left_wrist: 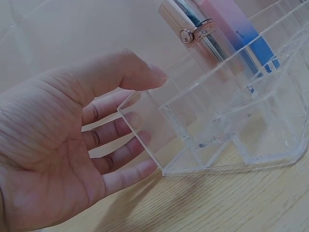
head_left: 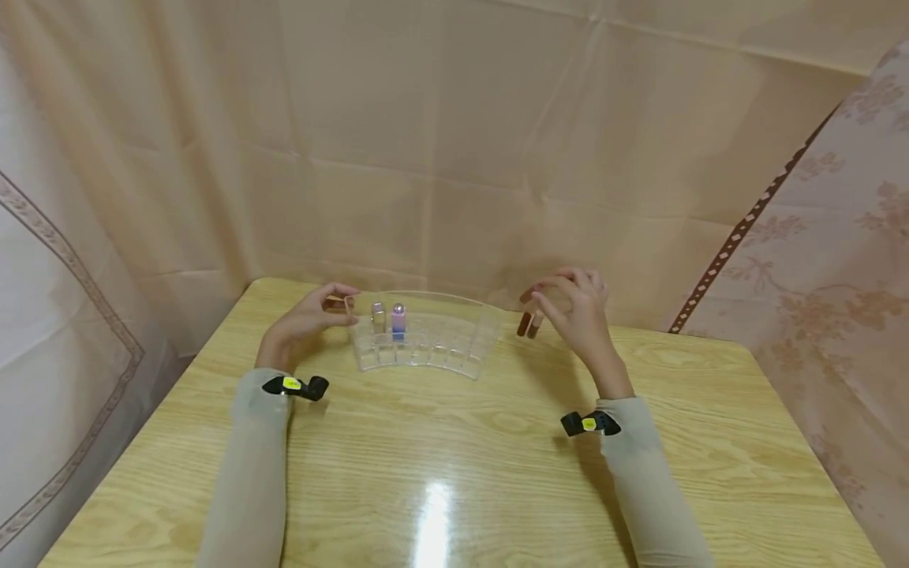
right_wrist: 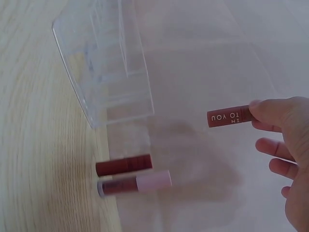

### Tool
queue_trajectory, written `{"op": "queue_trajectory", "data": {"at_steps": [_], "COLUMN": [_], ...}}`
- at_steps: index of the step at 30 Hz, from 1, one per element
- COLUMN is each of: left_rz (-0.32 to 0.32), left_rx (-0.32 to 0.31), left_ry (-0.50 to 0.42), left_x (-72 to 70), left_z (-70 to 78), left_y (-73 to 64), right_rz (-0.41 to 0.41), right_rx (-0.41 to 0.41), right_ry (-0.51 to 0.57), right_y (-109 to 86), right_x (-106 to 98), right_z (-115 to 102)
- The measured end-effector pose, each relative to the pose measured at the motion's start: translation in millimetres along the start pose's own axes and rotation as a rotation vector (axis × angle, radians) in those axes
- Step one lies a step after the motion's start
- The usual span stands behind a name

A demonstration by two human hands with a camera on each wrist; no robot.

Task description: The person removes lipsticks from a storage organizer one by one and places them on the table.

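At the left end of a clear acrylic lipstick organizer, my left hand grips the side wall, thumb at the upper edge and fingers behind it in the left wrist view. Two lipsticks stand in its left slots: a shiny gold one and a pink-to-blue one. My right hand pinches one end of a reddish-brown lipstick tube with white lettering, raised off the table. Below it, a dark red lipstick tube and a pink-capped lip gloss tube stand side by side, right of the organizer.
The wooden table runs back to a beige curtain right behind the organizer. A white cloth hangs at the left, and a flowered cloth at the right. Each sleeve carries a small black wrist camera.
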State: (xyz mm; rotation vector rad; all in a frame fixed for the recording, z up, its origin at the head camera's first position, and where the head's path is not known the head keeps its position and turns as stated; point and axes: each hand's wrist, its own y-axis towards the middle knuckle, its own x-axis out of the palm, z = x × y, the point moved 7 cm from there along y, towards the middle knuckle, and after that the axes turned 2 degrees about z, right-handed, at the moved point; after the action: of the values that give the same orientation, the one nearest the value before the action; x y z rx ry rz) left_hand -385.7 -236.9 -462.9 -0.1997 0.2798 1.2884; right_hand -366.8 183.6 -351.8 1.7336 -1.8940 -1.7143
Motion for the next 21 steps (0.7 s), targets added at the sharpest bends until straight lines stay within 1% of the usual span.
{"op": "queue_trajectory", "data": {"at_steps": [6,8,11,16,21], "left_rz": [-0.003,0.001,0.003,0.005,0.012], "left_rx": [-0.001,-0.008,-0.003,-0.001,-0.025], "left_ry": [0.035,0.037,0.045,0.041,0.043], "left_x": [-1.1,-1.0,-0.9,-1.1,-1.2], "left_z": [-1.0,-1.7,-2.0,-2.1,-1.8], "left_y": [1.9,1.2,0.6,0.5,0.8], "right_rz": [0.022,0.026,0.025,-0.006,-0.044], "right_rx": [0.004,0.005,0.015,0.071,0.116], "right_ry": [-0.010,-0.012,-0.010,-0.017,-0.037], "right_y": [-0.3,-1.0,-2.1,-3.9,-5.7], "right_x": [-8.8,-11.0,-13.9,-16.6,-17.8], "right_z": [10.5,13.1,18.6,33.7,46.1]}}
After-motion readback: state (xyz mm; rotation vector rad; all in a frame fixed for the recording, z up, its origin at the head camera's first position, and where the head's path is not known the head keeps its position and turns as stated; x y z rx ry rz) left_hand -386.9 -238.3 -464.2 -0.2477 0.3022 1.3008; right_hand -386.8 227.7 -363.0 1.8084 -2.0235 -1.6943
